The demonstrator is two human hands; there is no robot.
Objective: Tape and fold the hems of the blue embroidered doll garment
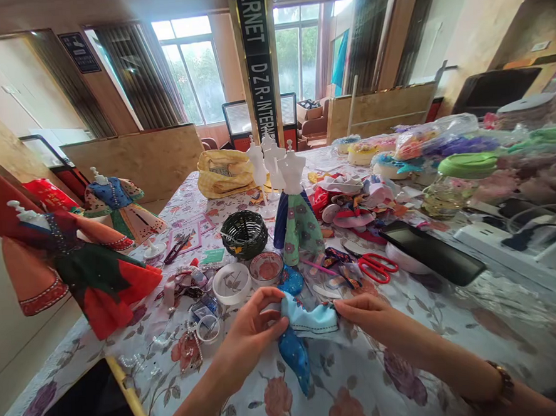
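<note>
A small light blue cloth piece (309, 318) with a dark stitched line along its lower edge stretches between my two hands. My left hand (259, 322) pinches its left end between thumb and fingers. At the right end, my right hand (359, 310) has its fingertips pressed together on the cloth's edge, near a small dark spot I cannot make out. Darker blue dotted fabric (295, 361) hangs below the light blue part and also shows above it. Just beyond stands a white miniature dress form (291, 172) with a green flowered skirt (302, 228).
White bowl (231, 283), black woven basket (244, 235) and beads lie left of centre. Red-handled scissors (378, 268), a black tray (431, 252) and a scrap pile (348, 204) are right. Dressed doll forms (87, 257) stand left; a tablet (92, 407) lies near the front.
</note>
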